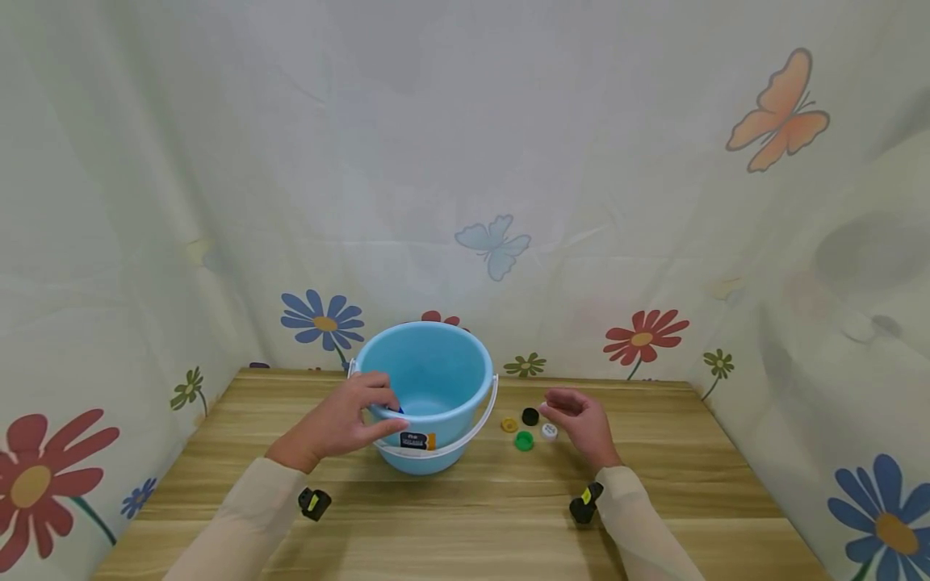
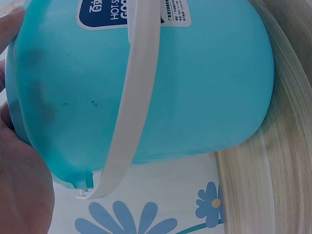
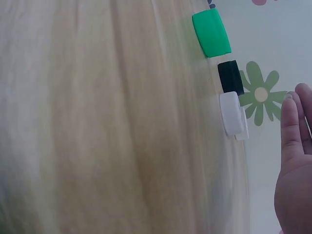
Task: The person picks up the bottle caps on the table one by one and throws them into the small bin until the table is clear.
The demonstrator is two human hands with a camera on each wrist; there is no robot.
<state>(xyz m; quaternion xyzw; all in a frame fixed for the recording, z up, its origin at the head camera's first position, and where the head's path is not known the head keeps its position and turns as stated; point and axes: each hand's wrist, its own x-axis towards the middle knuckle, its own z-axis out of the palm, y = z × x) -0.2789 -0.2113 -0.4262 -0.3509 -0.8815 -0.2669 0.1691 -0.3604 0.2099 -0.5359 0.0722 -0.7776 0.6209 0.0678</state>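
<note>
A light blue plastic bucket (image 1: 436,442) with a white handle stands on the table. At its near left rim is my left hand (image 1: 356,415), thumb towards the front and curled fingers over the opening. A small dark blue bottle cap (image 1: 399,410) shows between the thumb and fingers, mostly hidden. My right hand (image 1: 581,421) hovers beside several bottle caps, its fingers loosely bent. The caps are green (image 1: 524,440), black (image 1: 530,416), yellow (image 1: 509,424) and white (image 1: 549,432). In the right wrist view the fingers (image 3: 291,126) are apart from the white cap (image 3: 231,113).
The wooden table (image 1: 508,524) ends at a flower-printed curtain (image 1: 407,161) behind and at both sides. The bucket's white handle (image 2: 134,92) hangs down across its front, below a dark label (image 1: 414,440). Black wrist devices sit at both sleeves.
</note>
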